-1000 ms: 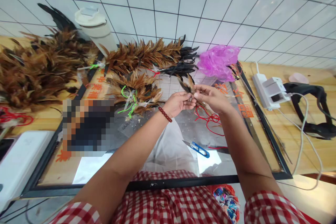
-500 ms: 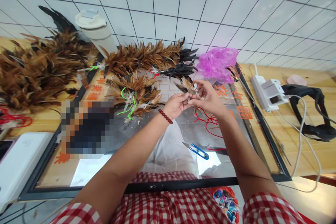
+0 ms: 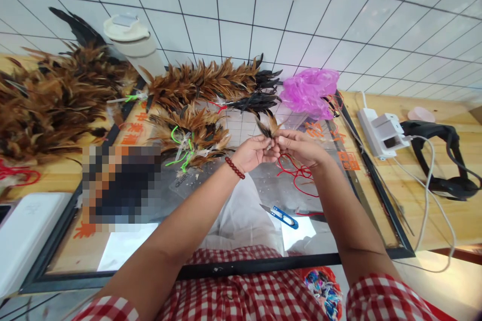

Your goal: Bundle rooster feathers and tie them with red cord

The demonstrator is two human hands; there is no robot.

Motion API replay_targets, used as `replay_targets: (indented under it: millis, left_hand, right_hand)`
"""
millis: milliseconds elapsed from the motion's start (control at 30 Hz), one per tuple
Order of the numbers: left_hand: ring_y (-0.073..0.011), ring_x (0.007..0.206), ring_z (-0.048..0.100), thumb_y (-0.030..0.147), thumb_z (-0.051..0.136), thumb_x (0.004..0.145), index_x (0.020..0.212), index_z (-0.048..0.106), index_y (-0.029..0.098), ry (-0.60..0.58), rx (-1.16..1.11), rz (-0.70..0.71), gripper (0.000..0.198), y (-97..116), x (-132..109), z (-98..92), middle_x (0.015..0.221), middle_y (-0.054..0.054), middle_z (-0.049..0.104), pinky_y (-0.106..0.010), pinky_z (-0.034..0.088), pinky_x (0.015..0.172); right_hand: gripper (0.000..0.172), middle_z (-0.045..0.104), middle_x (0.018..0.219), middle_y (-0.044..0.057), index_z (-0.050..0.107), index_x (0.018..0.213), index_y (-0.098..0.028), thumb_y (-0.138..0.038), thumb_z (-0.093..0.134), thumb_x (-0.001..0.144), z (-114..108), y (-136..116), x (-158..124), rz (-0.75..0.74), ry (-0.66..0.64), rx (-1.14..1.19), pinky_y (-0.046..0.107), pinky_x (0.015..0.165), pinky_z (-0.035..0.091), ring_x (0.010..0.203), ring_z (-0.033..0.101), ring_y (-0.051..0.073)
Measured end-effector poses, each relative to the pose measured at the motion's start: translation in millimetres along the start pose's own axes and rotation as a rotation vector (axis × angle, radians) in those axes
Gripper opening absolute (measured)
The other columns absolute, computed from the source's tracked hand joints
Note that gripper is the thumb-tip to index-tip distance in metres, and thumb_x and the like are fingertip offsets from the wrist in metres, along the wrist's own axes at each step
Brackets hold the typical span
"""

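Observation:
My left hand (image 3: 254,152) and my right hand (image 3: 301,145) meet above the glass-topped table, both pinched on a small bunch of brown feathers (image 3: 268,127) whose tips fan upward. A red string (image 3: 297,173) trails from under my right hand onto the glass. A dark red bead bracelet (image 3: 235,167) circles my left wrist. Blue thread snips (image 3: 283,215) lie on the glass nearer to me.
Feather bundles (image 3: 205,80) lie along the back, with a big heap (image 3: 45,100) at the left. A pink plastic bag (image 3: 311,91), a white tumbler (image 3: 133,45), a power strip (image 3: 378,130), a black headset (image 3: 448,160) and a white box (image 3: 26,230) stand around.
My right hand turned and came down, closing in on my left hand round the feather bunch. The view shifted slightly.

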State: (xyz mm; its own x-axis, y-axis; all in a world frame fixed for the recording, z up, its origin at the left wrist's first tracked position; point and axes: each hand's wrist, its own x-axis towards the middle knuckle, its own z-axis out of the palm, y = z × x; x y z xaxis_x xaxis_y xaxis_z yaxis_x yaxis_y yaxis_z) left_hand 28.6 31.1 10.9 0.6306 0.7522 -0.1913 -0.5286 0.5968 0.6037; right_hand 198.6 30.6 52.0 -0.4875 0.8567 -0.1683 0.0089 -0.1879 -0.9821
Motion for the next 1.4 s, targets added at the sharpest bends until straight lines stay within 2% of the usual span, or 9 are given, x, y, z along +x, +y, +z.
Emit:
replay_targets:
  millis: [100,167,367,500,633,800,1000,1167,1400]
  left_hand:
    - [-0.0168,0.062,0.068,0.02,0.062,0.083,0.072,0.062,0.008,-0.131,0.045,-0.069,0.016,-1,-2,-1.9,0.069,-0.008,0.067,-0.026,0.055,0.058]
    - [-0.0171,0.064,0.069,0.021,0.064,0.082,0.074,0.064,0.008,-0.156,0.061,-0.08,0.015,-2,-2,-2.0,0.071,-0.009,0.069,-0.026,0.055,0.06]
    - [-0.0206,0.081,0.071,0.024,0.064,0.083,0.087,0.068,0.007,-0.006,0.087,-0.011,0.018,-4,2,3.4,0.086,-0.015,0.073,-0.037,0.054,0.082]
    - [-0.0188,0.077,0.07,0.022,0.068,0.08,0.082,0.068,0.007,0.039,0.148,-0.016,0.015,-6,1,6.3,0.082,-0.014,0.073,-0.042,0.051,0.09]
    - [-0.0168,0.077,0.07,0.013,0.062,0.082,0.08,0.067,0.009,0.098,0.021,0.007,0.007,-4,2,4.9,0.076,-0.01,0.071,-0.041,0.05,0.092]
    - [-0.0141,0.078,0.068,0.012,0.054,0.086,0.078,0.065,0.011,0.167,-0.145,0.01,0.014,0,6,1.6,0.08,-0.008,0.07,-0.027,0.053,0.076]
    - [-0.0079,0.06,0.06,0.012,0.052,0.088,0.083,0.064,0.01,0.15,-0.105,-0.001,0.013,-2,5,3.5,0.075,-0.005,0.068,-0.031,0.054,0.081]
    - [-0.01,0.066,0.064,0.011,0.05,0.089,0.085,0.064,0.01,0.132,-0.136,-0.006,0.015,-1,4,2.2,0.073,-0.005,0.067,-0.037,0.052,0.09]
    - [-0.0124,0.071,0.067,0.009,0.05,0.087,0.082,0.064,0.01,0.181,-0.173,0.033,0.015,-1,6,0.6,0.078,-0.007,0.07,-0.032,0.053,0.084]
  right_hand:
    - [0.034,0.063,0.059,0.002,0.066,0.071,-0.015,-0.047,0.075,0.07,2,2,1,0.072,-0.076,0.131,0.027,0.053,0.05,0.052,0.058,0.013]
    - [0.032,0.062,0.055,0.001,0.065,0.067,-0.014,-0.044,0.078,0.068,4,4,3,0.057,-0.014,0.152,0.026,0.045,0.048,0.045,0.055,0.012]
    - [0.034,0.061,0.053,-0.002,0.06,0.055,-0.016,-0.037,0.087,0.052,11,5,9,-0.03,0.416,0.096,0.021,0.044,0.043,0.047,0.053,0.008]
    - [0.036,0.059,0.054,-0.002,0.059,0.053,-0.017,-0.041,0.085,0.053,12,6,10,-0.037,0.428,-0.029,0.023,0.046,0.043,0.047,0.05,0.009]
    - [0.035,0.06,0.072,0.0,0.067,0.083,-0.019,-0.045,0.079,0.062,9,5,7,-0.12,0.377,-0.207,0.028,0.055,0.047,0.057,0.052,0.012]
    - [0.082,0.052,0.107,0.007,0.046,0.135,-0.025,-0.032,0.08,0.061,6,-2,1,-0.384,0.285,-0.831,0.041,0.082,0.049,0.091,0.053,0.022]
    - [0.077,0.048,0.107,0.008,0.037,0.141,-0.028,-0.024,0.07,0.071,12,2,3,-0.39,0.325,-1.038,0.044,0.085,0.047,0.097,0.052,0.026]
    - [0.076,0.049,0.107,0.009,0.039,0.139,-0.024,-0.026,0.07,0.07,11,5,5,-0.393,0.418,-1.053,0.044,0.082,0.048,0.095,0.054,0.027]
    - [0.07,0.051,0.104,0.009,0.041,0.137,-0.024,-0.023,0.066,0.072,13,4,4,-0.411,0.427,-1.07,0.043,0.083,0.047,0.094,0.055,0.026]
